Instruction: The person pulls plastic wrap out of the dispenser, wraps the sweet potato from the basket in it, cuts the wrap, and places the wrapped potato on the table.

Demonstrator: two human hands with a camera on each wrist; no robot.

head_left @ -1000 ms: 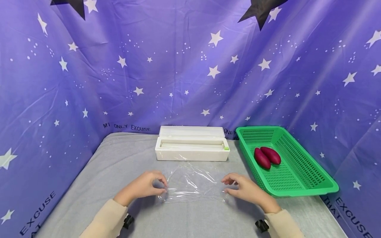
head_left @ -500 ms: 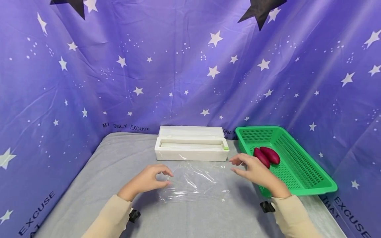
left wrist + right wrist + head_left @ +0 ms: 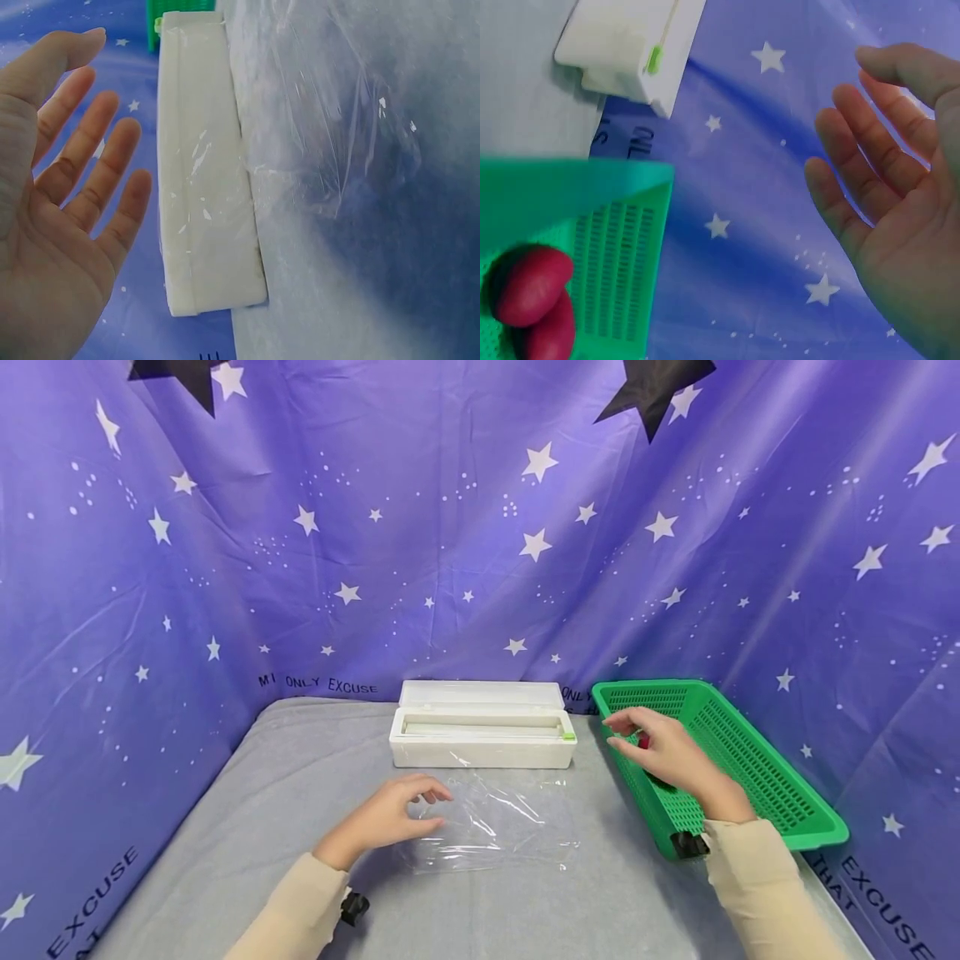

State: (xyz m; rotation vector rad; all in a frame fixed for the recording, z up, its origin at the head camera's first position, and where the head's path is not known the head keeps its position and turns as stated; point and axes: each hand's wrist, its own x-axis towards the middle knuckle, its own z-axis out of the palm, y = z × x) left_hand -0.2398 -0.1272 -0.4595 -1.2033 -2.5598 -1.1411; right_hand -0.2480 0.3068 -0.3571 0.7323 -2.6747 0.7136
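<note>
A sheet of clear plastic wrap (image 3: 495,827) lies spread on the grey cloth, creased and shiny. My left hand (image 3: 386,814) hovers over its left edge, fingers loosely bent and holding nothing. In the left wrist view the left hand (image 3: 75,172) shows an empty palm. Over the left side of the green basket (image 3: 750,768) is my right hand (image 3: 663,747), also empty, with relaxed fingers. It mostly covers the dark red sweet potatoes in the head view. Two of these sweet potatoes (image 3: 536,281) show inside the basket in the right wrist view.
Behind the wrap stands a white wrap dispenser box (image 3: 483,753), its lid (image 3: 480,695) raised, with a green slider (image 3: 567,737) at the right end. A purple starry curtain (image 3: 420,527) encloses the back and sides of the grey cloth-covered table (image 3: 277,777).
My right hand has left the wrap's right edge and moved right and away from me, over the basket. The left hand has shifted slightly right. The wrap stays in place.
</note>
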